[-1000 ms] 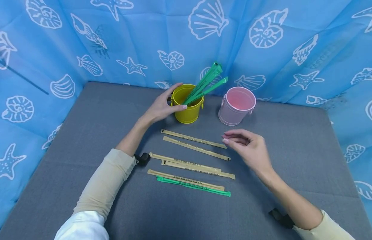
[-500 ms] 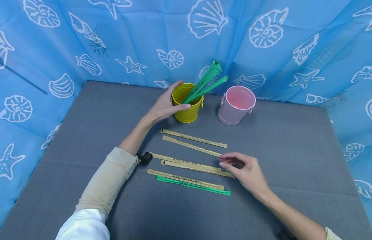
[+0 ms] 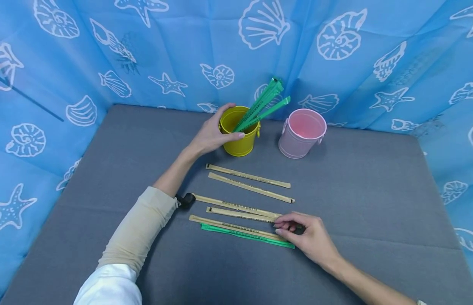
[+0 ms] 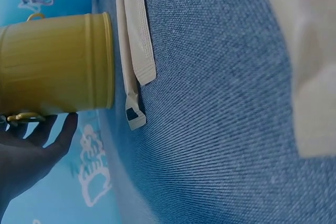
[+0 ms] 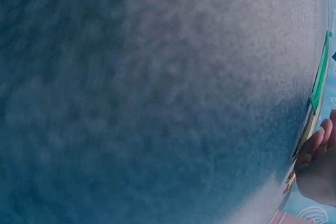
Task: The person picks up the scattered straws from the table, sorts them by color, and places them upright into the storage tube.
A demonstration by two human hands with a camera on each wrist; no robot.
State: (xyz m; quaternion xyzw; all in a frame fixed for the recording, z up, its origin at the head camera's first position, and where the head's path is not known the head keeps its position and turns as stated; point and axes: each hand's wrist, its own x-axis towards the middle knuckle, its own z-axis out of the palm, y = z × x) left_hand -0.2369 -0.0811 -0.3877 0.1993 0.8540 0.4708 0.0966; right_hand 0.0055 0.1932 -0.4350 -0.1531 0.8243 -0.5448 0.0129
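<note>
Tan wrapper [image 3: 242, 214]: right hand [image 3: 310, 239] has dropped onto it, fingers [image 3: 284, 224] pinching its end.
Yellow bucket [image 3: 239, 137]: left hand [image 3: 210, 135] still clasps it.

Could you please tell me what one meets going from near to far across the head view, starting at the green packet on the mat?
Green packet → right hand → the farthest tan packet → yellow bucket → shell-print curtain.
</note>
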